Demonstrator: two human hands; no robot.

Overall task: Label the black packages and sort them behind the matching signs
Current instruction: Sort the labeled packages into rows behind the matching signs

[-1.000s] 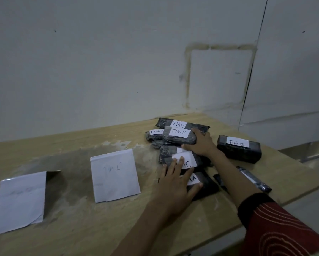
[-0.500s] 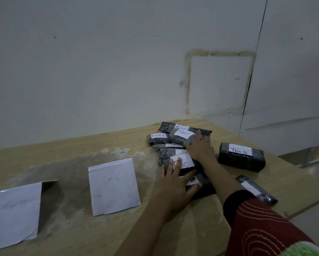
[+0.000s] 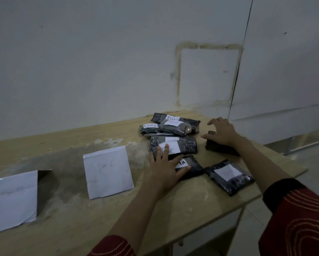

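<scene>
My left hand is lying flat, fingers spread, on the pile of black packages, half covering a label. At its three o'clock my right hand is arching over a lone package, hiding its label; I cannot tell if it is gripping.

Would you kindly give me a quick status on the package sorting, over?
Left grip flat on TIM C package. Right grip atop boxy black package, hold unclear. TIM C sign stands left, path open.
</scene>
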